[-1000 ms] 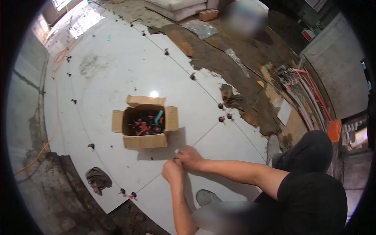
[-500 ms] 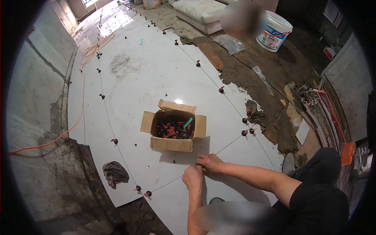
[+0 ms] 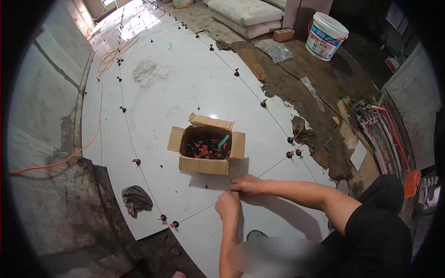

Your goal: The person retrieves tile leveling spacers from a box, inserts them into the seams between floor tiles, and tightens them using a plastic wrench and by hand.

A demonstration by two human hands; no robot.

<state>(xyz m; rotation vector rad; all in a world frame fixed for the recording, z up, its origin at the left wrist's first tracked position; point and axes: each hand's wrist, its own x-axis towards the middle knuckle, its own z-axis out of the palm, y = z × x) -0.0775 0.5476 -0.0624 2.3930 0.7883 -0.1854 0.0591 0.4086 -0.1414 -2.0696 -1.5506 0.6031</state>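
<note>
My left hand (image 3: 227,205) and my right hand (image 3: 249,184) meet over a thin joint between large white floor tiles (image 3: 273,208). Both are closed, fingertips pinched together low against the floor. Whatever they hold is hidden by the fingers. Just beyond them stands an open cardboard box (image 3: 204,166), its flaps folded out. Inside lie many red and black tile-leveling clips (image 3: 204,149) and a green strip (image 3: 223,141). Along the same joint, a tile-leveling clip (image 3: 174,224) sits at the left end and another leveling clip (image 3: 290,154) at the right end.
A crumpled grey rag (image 3: 137,200) lies on the tiles at left. An orange cable (image 3: 99,125) runs along the left wall. To the right are rough, muddy floor (image 3: 296,85), a white bucket (image 3: 327,37), stacked bags (image 3: 245,14) and an orange tool (image 3: 410,183).
My hands stay together at the joint, with only a slight shift. The view has moved a little, and the scene sits slightly differently in it.
</note>
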